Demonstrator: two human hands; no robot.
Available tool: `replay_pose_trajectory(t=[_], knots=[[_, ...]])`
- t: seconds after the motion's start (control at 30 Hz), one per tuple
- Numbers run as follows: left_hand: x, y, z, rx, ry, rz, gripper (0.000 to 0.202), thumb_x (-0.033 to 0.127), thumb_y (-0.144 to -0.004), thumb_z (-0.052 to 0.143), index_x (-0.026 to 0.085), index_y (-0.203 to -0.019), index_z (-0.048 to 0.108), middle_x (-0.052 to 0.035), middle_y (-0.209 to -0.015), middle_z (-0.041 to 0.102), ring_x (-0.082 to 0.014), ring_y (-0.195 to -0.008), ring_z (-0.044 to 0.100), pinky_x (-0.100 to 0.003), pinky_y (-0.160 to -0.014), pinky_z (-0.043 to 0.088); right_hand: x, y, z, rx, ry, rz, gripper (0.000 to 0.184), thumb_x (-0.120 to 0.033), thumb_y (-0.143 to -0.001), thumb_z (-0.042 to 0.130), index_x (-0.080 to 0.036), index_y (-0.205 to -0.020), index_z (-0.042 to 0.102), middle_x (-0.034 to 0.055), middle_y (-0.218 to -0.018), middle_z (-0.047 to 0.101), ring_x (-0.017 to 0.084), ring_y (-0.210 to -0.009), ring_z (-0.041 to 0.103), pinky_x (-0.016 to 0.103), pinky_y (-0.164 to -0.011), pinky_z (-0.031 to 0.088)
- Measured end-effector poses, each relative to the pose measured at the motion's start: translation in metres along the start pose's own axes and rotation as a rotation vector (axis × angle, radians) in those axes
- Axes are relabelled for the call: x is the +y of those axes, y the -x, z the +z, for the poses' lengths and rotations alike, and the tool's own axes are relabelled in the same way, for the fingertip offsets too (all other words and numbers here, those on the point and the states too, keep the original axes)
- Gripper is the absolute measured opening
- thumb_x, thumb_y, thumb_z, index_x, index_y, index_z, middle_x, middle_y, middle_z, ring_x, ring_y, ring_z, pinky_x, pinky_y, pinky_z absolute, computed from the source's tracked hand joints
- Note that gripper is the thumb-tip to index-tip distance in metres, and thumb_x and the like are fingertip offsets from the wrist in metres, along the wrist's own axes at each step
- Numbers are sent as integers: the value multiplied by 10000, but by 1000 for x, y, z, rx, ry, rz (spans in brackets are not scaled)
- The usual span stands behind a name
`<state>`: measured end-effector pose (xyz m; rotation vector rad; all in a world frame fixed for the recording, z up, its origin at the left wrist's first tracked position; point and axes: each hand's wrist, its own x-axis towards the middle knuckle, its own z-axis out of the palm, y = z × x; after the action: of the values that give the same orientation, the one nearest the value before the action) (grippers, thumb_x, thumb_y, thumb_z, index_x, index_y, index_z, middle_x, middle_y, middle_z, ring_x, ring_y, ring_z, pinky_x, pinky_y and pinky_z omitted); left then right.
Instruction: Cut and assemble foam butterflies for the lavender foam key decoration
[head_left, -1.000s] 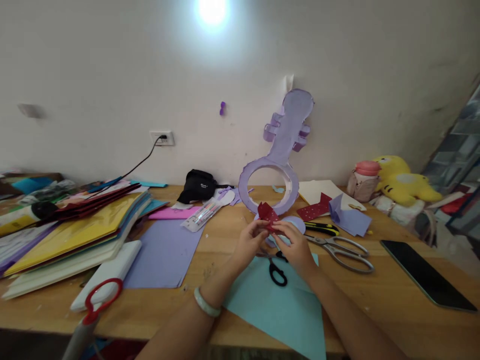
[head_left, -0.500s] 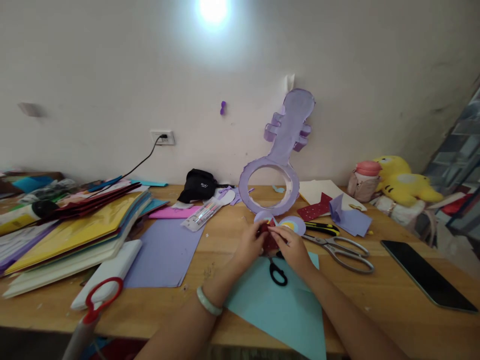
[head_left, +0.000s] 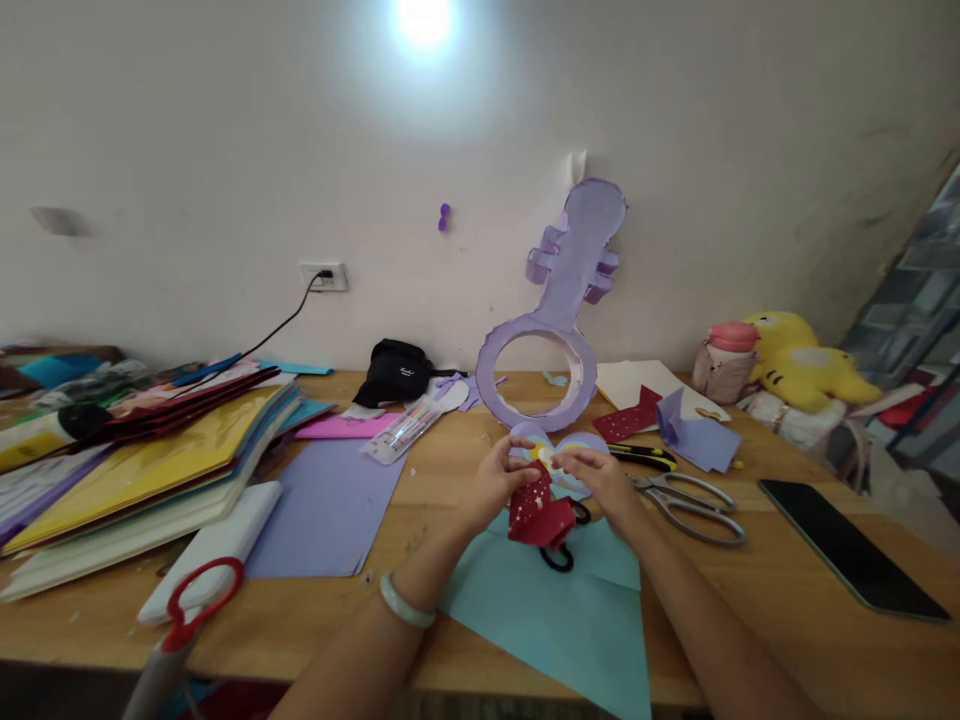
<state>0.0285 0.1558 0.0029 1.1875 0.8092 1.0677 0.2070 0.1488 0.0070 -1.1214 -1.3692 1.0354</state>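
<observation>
the left grip point(head_left: 493, 488) pinches the top of a red star-patterned paper point(head_left: 532, 500), which hangs just below those fingertips. the right grip point(head_left: 609, 490) stands beside it with fingers bent and bunched; whether they pinch anything is impossible to tell. beneath both grips lie the black scissors point(head_left: 557, 564), partly covered by the red paper, and a turquoise sheet point(head_left: 555, 625) on the surface point(head_left: 442, 490). just beyond the fingers sits a lilac and pale blue paper shape point(head_left: 594, 441); farther past them a purple ring-and-neck form point(head_left: 576, 250) leans upright by the wall.

as a judgement, the handling of the red paper is partway: it appears creased, its lower part angled differently, yet it seems loose and fastened to nothing. the purple form looks assembled.

half a second ago the grips met over the red paper; now they have parted slightly, the paper drops lower, and more of the lilac and pale blue paper shape shows.
</observation>
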Motion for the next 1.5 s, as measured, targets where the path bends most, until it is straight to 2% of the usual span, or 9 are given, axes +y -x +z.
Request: replay_pose_trajectory(t=[0.1, 0.4, 0.6, 0.8, 0.93, 1.0, 1.1, 1.2, 1.5], knots=[[0, 0, 1, -71, -32, -38, 523, 366, -536, 858, 214, -891, 506, 65, -599, 642, -101, -472, 543, -207, -482, 373, -2, 4, 5, -119, 44, -8, 278, -483, -610, 765, -210, -647, 730, 23, -660, 689, 205, -646, 610, 328, -615, 499], [-8, -3, 0, -61, -180, 1, 440, 572, -654, 756, 171, -726, 588, 51, -592, 552, -92, -522, 486, -226, -525, 346, 1, 7, 12, -81, -133, 155, 332, -520, -609, 758, -206, -649, 656, -24, -533, 568, 145, -475, 538, 273, -460, 457], [-8, -1, 1, -88, -260, 131, 297, 352, -762, 731, 210, -995, 613, -20, -881, 678, -155, -766, 628, -273, -694, 488, 6, 3, 10, 32, -125, 110, 395, -569, -605, 755, -192, -670, 656, -35, -518, 550, 126, -469, 508, 252, -452, 429], [-10, -2, -2, -20, -455, 376, 112, 210, -793, 654, 212, -904, 643, -73, -1125, 655, -218, -1052, 601, -333, -871, 485, 12, 1, 13, 115, -70, 77, 458, -636, -590, 718, -195, -691, 651, -29, -510, 552, 142, -465, 523, 277, -465, 463], [-10, -2, -1, -30, -475, 409, 23, 230, -809, 649, 207, -806, 649, -78, -1161, 647, -228, -1100, 589, -349, -918, 469, 16, 2, 15, 162, -26, 28, 451, -643, -632, 688, -199, -701, 647, -7, -540, 569, 171, -502, 547, 309, -485, 491], [-10, -3, -1, -19, -465, 399, 67, 238, -818, 634, 201, -762, 640, -76, -1138, 661, -223, -1077, 599, -348, -918, 468, 16, 3, 15, 217, 28, -63, 393, -593, -667, 696, -208, -735, 657, 28, -649, 628, 196, -594, 582, 335, -554, 517], [-11, -4, 0, 41, -459, 389, 84, 242, -814, 624, 200, -742, 637, -66, -1039, 688, -211, -998, 620, -328, -865, 483, 14, 7, 14, 264, 242, -425, 200, -424, -786, 670, -226, -790, 699, 65, -819, 686, 230, -778, 624, 379, -736, 529], [-12, -5, -1, 100, -504, 385, 81, 257, -793, 646, 204, -734, 661, -43, -896, 698, -205, -926, 625, -327, -863, 477, 16, 9, 14, 220, 437, -716, 169, -291, -890, 591, -234, -819, 733, 65, -812, 708, 230, -811, 648, 380, -764, 527], [-9, 0, 4, 193, -465, 181, 123, 307, -762, 658, 195, -727, 697, -2, -727, 687, -189, -761, 632, -297, -740, 485, 24, 10, 13, 239, 702, -806, 235, -234, -949, 533, -208, -905, 762, 91, -857, 746, 244, -824, 684, 405, -754, 532]])
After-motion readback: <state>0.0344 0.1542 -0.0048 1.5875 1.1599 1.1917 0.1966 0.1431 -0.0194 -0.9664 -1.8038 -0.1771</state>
